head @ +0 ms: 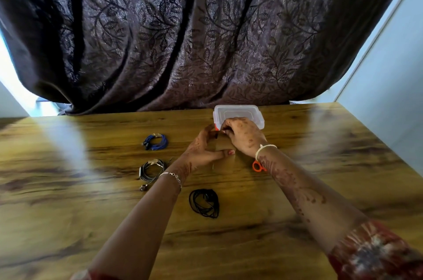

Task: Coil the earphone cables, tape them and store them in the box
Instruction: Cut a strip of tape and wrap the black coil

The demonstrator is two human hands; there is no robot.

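My left hand (202, 149) grips a roll of brown tape (221, 145) at the table's middle. My right hand (242, 135) pinches the tape's free end at the top of the roll. Just behind them stands a clear plastic box (238, 113) with its lid on. A coiled blue earphone cable (155, 141) with tape on it lies to the left. Below it is a coiled grey cable (151, 170), also taped, with an earbud trailing out. A coiled black cable (204, 203) without tape lies nearer to me, between my forearms.
Orange-handled scissors (258, 166) lie partly hidden under my right wrist. The wooden table (91, 211) reaches back to a dark leaf-patterned curtain (194, 39). A pale wall (393, 87) runs along the right side.
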